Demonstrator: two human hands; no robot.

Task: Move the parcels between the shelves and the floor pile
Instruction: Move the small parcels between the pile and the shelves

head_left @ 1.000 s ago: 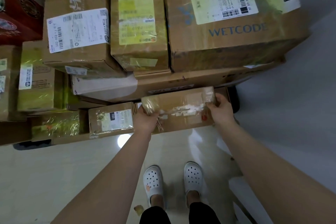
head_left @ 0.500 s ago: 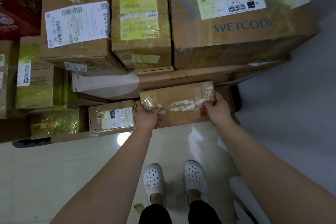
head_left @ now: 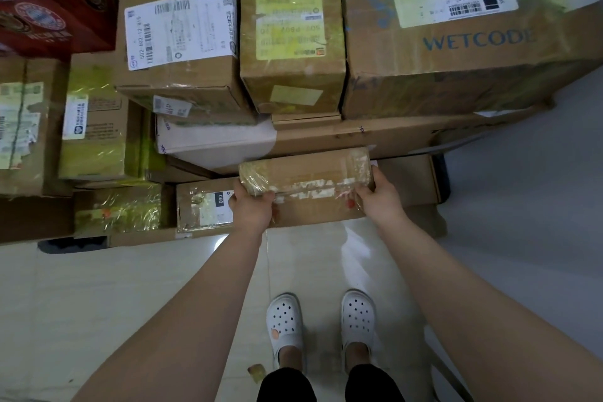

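A small flat cardboard parcel (head_left: 306, 171) wrapped in clear tape is held level in front of the floor pile. My left hand (head_left: 251, 209) grips its left end and my right hand (head_left: 380, 197) grips its right end. Just under it lies a low brown box (head_left: 408, 178) at the front of the pile, with a small box bearing a white and black label (head_left: 205, 206) to its left. Behind stands the stack of larger parcels, among them the WETCODE box (head_left: 456, 52).
A long flat carton (head_left: 375, 137) carries the tall boxes (head_left: 290, 26). A red box (head_left: 49, 10) sits at the upper left. Yellow-taped parcels (head_left: 117, 209) line the left front. Pale tiled floor (head_left: 130, 287) spreads around my white clogs (head_left: 284, 320). A grey floor strip (head_left: 538, 206) runs on the right.
The parcel in both hands has edged slightly farther up against the pile. My grip on both ends is unchanged, and the view has tilted a little.
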